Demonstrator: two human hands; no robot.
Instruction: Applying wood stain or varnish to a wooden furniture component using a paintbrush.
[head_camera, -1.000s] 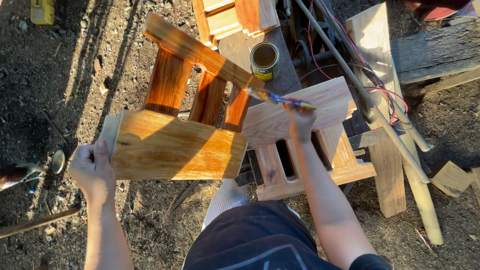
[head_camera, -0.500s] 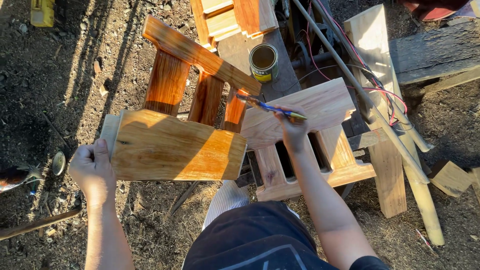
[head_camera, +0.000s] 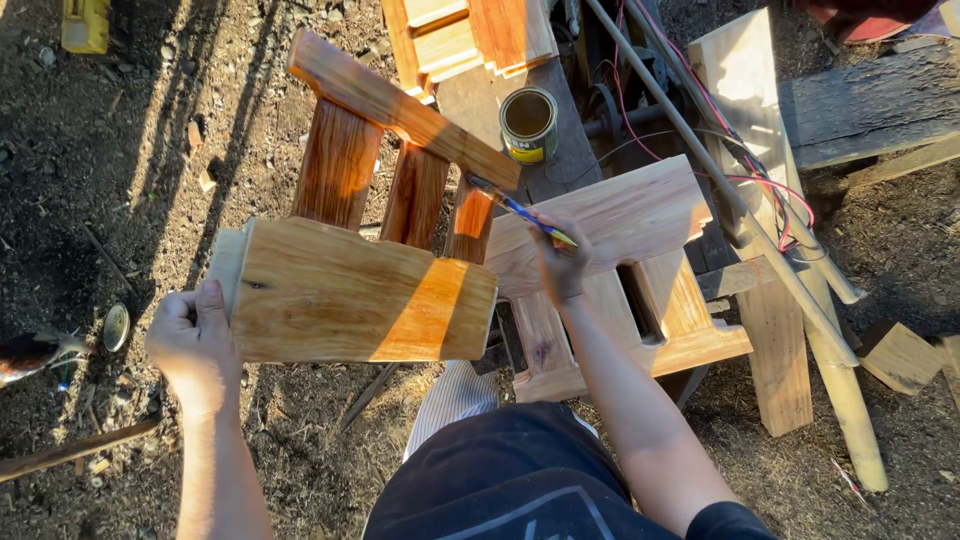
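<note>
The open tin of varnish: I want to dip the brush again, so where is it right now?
In the head view the open tin stands top centre on a dark plank, just beyond the stained stool, up and left of the right hand with the brush.

The person's arms are bare to the short black sleeve at the right shoulder. They wear a dark navy garment with a pale printed shape, and light striped fabric shows over one leg.

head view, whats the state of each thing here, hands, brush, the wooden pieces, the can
left hand: gripping the end of the stained wooden stool
right hand: holding the brush
brush: tip against the stool's right slat
stained wooden stool: tipped on its side, glossy, orange-brown
bare wooden stool: lying on its side, pale, uncoated
can: upright, lid off
</note>
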